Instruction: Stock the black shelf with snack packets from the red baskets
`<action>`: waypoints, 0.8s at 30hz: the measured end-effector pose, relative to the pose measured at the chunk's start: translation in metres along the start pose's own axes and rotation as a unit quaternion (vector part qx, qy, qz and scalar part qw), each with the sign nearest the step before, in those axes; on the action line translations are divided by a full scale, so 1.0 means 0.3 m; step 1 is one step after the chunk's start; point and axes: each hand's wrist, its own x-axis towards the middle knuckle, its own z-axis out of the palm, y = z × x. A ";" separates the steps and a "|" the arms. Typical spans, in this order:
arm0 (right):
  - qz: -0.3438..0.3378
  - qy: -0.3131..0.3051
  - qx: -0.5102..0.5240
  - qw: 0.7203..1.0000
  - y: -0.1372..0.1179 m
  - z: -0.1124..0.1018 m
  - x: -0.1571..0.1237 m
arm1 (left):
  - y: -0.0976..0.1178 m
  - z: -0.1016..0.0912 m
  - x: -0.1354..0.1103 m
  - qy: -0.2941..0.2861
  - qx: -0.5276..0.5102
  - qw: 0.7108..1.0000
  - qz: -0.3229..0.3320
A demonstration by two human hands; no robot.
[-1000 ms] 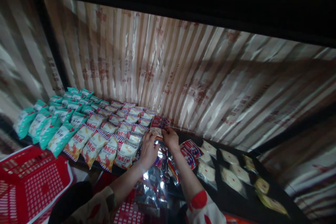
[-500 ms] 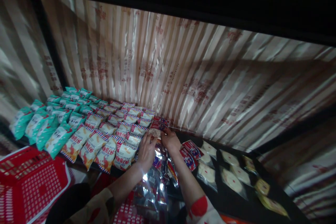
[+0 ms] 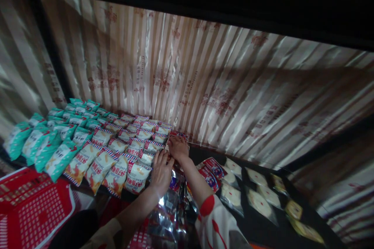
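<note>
Resting our right hand (image 3: 179, 148) over the red packets (image 3: 179, 134) at twelve o'clock on the shelf (image 3: 254, 231), we bend our left hand (image 3: 161, 172) beside it at seven; whether either hand's fingers grip anything, we cannot tell. Around both, white bags (image 3: 138, 176) crowd nine o'clock, silver packs (image 3: 168, 212) six, pale discs (image 3: 231, 195) four.

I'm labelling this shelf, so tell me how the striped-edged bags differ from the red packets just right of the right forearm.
The striped-edged bags are mostly white, while the red packets are red and blue. The striped-edged bags look puffed up; the red packets look much flatter. The striped-edged bags are many, in close rows; only a few red packets show there, overlapping. Both have printed wrappers and are on the dark shelf.
</note>
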 end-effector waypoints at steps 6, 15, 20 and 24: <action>0.005 -0.044 0.009 0.999 -0.001 0.032 0.016 | 0.014 -0.038 -0.004 0.003 0.027 1.000 0.015; 0.008 -0.028 0.022 0.999 0.002 0.050 0.009 | 0.036 -0.011 -0.026 -0.012 0.008 1.000 0.005; 0.007 -0.031 0.029 0.999 0.004 0.047 0.009 | 0.036 -0.001 -0.037 0.006 -0.014 1.000 -0.001; 0.001 -0.028 0.024 0.999 0.008 0.054 0.013 | 0.040 0.000 -0.038 0.005 -0.007 1.000 -0.003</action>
